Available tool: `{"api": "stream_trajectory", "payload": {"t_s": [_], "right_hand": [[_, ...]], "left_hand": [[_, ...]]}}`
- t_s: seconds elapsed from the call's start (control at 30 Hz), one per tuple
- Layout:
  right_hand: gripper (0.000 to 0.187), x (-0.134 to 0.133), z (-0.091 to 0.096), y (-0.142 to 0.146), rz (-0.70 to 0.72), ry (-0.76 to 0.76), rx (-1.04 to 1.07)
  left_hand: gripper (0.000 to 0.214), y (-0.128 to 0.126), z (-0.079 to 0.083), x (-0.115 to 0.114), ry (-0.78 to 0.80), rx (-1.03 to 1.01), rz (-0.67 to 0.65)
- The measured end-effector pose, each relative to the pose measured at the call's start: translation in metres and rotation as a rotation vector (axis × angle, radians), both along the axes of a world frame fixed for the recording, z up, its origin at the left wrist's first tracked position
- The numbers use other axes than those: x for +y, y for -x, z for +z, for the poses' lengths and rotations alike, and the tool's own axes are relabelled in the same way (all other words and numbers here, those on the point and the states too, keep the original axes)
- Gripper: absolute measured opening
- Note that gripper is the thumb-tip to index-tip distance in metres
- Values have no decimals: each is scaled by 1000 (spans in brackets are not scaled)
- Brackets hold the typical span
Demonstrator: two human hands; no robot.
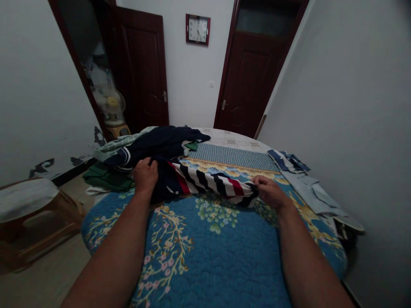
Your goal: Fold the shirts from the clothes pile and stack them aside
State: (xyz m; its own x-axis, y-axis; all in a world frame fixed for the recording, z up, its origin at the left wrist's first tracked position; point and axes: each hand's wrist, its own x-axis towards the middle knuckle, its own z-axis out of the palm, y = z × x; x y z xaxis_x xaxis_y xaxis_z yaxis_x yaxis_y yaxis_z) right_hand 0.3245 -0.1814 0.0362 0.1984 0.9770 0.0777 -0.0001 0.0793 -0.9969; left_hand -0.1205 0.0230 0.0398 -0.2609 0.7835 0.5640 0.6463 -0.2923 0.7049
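Observation:
A striped garment (205, 182) in navy, white and red lies stretched across the blue flowered bedspread (208, 256). My left hand (146, 174) is closed on its dark collar end at the left. My right hand (268, 190) pinches the other end at the right. Both forearms reach over the bed from the near edge.
A heap of clothes (144, 149), dark blue and green, sits at the bed's left far side. Folded light blue clothes (308, 188) lie along the right edge by the wall. A wooden stool (28, 214) stands at left. A fan (111, 102) and two dark doors (247, 81) are beyond.

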Motion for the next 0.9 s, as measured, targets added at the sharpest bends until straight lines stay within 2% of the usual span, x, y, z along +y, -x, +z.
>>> {"api": "stream_trajectory", "payload": {"t_s": [0.1, 0.13, 0.27, 0.33, 0.47, 0.57, 0.8, 0.83, 0.9], "right_hand": [[8, -7, 5, 0, 205, 124, -258], [10, -8, 7, 2, 259, 178, -307], [27, -11, 12, 12, 422, 385, -218], [34, -12, 13, 16, 440, 420, -165], [39, -11, 15, 22, 388, 419, -219], [41, -8, 17, 30, 426, 420, -317], [36, -1, 20, 70, 519, 374, -577], [33, 0, 18, 78, 490, 327, -632], [28, 4, 11, 95, 338, 184, -766]], "left_hand": [[24, 2, 3, -4, 4, 8, -2], [23, 1, 4, -5, 5, -11, -8], [21, -7, 7, -8, 6, -135, -58], [24, -10, 7, -7, -22, -191, -57], [28, -10, 4, -3, 48, -321, -62], [27, -9, 3, -1, 107, -358, -68], [32, -9, 0, 2, 39, -399, -71], [33, -9, 0, 2, 32, -388, -64], [34, -9, -1, 2, 3, -368, -46]]}}
